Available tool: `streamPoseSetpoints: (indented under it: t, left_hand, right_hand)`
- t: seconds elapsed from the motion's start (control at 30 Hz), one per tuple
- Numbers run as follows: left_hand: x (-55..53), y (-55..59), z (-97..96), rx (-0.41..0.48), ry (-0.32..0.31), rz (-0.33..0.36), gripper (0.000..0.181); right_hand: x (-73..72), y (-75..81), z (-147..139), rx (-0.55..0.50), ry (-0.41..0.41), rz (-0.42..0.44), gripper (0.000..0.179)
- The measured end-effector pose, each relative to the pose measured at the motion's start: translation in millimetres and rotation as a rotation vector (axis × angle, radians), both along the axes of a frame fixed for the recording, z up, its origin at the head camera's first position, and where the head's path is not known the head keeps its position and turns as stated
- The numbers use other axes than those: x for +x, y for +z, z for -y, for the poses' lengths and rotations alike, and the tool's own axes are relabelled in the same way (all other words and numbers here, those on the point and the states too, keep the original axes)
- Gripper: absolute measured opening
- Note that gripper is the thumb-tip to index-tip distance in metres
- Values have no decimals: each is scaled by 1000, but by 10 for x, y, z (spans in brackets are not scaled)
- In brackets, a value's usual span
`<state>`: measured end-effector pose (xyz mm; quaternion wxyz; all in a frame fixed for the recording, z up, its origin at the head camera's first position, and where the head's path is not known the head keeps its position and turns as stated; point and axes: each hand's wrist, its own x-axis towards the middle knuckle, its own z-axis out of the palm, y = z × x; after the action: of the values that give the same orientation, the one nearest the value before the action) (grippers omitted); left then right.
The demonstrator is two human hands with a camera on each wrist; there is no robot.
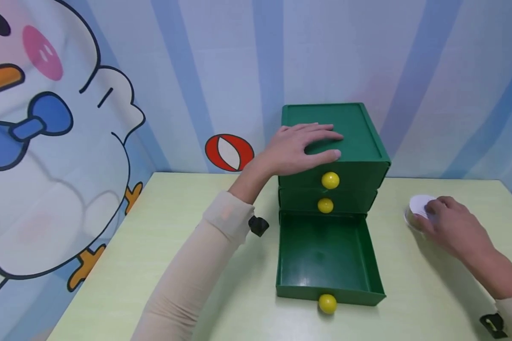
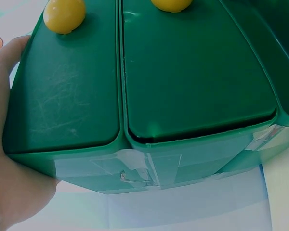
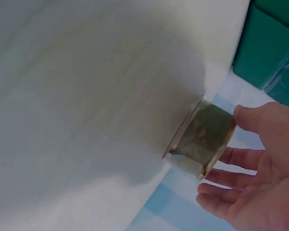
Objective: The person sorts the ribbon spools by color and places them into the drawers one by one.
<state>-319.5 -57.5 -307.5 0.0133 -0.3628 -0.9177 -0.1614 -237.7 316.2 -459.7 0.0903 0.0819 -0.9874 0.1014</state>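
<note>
A green drawer unit with yellow ball knobs stands at the back of the table. My left hand rests on its top near the left edge, fingers straight; in the left wrist view the hand lies along the unit's edge. The bottom drawer is pulled out, its bare green floor showing. To the right, my right hand holds a small round tin with a white top by its rim. Seen from the right wrist, the tin has a green side and golden rims, between thumb and fingers.
The two upper drawers are closed, with yellow knobs in front. The pale table extends to both sides of the unit. Behind it hangs a striped blue backdrop with a cartoon bird.
</note>
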Motion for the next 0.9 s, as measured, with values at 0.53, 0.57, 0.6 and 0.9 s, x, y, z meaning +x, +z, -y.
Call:
streamPoseSetpoints:
  t: [0.53, 0.57, 0.6, 0.9]
  left_hand:
    - [5, -30, 16, 24, -11, 9, 56]
    - [5, -29, 18, 28, -12, 11, 56]
    - [4, -28, 19, 30, -11, 12, 56]
    - [15, -7, 0, 31, -9, 9, 56]
  right_hand:
    - [132, -57, 93, 44, 95, -92, 45]
    - [139, -67, 102, 47, 94, -118, 44]
    - [145, -74, 113, 48, 92, -137, 44]
    - [201, -79, 148, 60, 62, -173, 45]
